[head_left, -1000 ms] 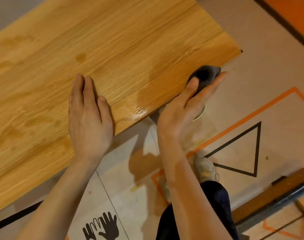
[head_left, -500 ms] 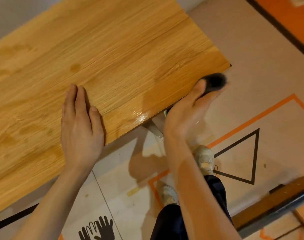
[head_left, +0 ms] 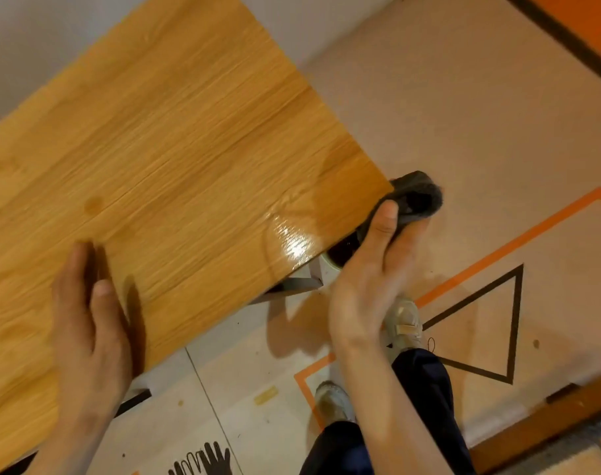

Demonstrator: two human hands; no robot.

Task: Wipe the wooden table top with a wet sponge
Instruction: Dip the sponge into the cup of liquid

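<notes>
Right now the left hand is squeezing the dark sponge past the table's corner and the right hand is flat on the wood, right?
Not quite, the hands are swapped. In the head view the right hand grips the dark sponge past the table corner, and the left hand lies flat on the wood.

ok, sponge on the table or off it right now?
Off. The right hand holds the dark sponge just past the table corner, over the floor; a wet sheen sits near that corner.
</notes>
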